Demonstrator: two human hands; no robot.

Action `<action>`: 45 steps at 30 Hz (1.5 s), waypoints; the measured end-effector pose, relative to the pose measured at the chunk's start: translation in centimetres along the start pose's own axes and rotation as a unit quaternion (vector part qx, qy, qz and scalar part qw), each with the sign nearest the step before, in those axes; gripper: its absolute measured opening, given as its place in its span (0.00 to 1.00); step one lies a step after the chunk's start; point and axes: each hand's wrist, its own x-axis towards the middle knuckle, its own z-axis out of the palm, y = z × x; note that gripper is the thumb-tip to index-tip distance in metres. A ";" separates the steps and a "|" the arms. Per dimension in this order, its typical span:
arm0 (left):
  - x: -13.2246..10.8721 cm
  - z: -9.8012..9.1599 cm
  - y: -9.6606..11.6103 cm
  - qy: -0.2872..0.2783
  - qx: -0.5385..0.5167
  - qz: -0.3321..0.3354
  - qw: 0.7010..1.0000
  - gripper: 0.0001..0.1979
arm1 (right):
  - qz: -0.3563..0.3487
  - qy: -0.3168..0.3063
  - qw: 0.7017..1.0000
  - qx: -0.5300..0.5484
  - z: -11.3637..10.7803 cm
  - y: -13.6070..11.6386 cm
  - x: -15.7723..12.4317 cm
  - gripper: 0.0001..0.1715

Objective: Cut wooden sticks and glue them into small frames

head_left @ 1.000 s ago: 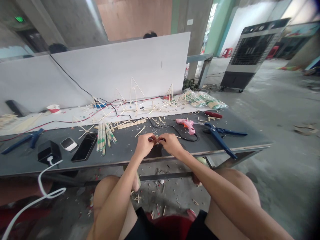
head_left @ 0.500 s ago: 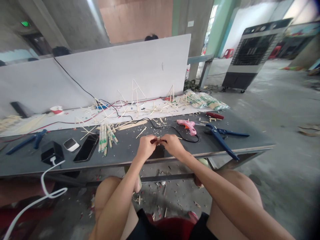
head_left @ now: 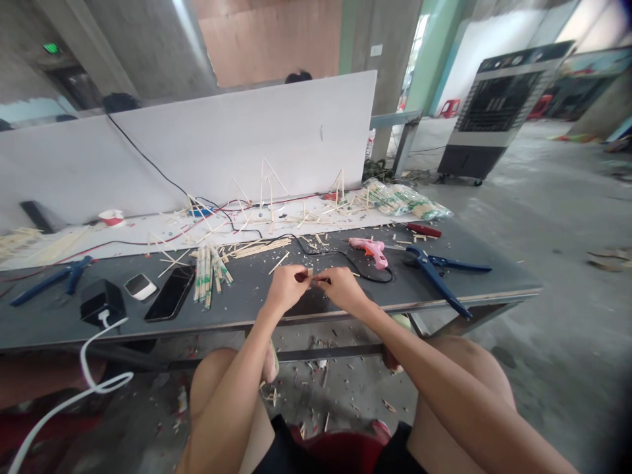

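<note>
Close to the table's front edge, my left hand (head_left: pixel 286 288) pinches a small pale wooden piece (head_left: pixel 310 274) between thumb and fingers. My right hand (head_left: pixel 340 287) faces it with fingertips pressed together at the piece's right side. Whether a second bit sits in those right fingertips is too small to make out. Behind the hands lie several loose pale sticks (head_left: pixel 261 247) and wood crumbs. A pink glue gun (head_left: pixel 369 251) rests beyond my right hand, its black cord running left. To the left are chopsticks in paper wrappers (head_left: pixel 205 275).
On the right lie blue-handled cutters (head_left: pixel 439 276) and a red-handled tool (head_left: pixel 424 229). Another blue tool (head_left: pixel 52 283), a black charger (head_left: pixel 103 301), a white device (head_left: pixel 140 286) and a phone (head_left: pixel 170 293) are left. Stick frames (head_left: pixel 270 197) stand before a white board (head_left: pixel 237 138).
My hands have drawn slightly apart at the fingertips, the left shifting a little left. The small wooden piece now shows more upright at my left fingertips.
</note>
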 end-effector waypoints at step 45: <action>0.7 -1.2 -2.4 -0.084 0.105 -0.003 0.991 0.05 | 0.133 -0.052 0.980 0.140 0.2 -0.4 2.2 0.12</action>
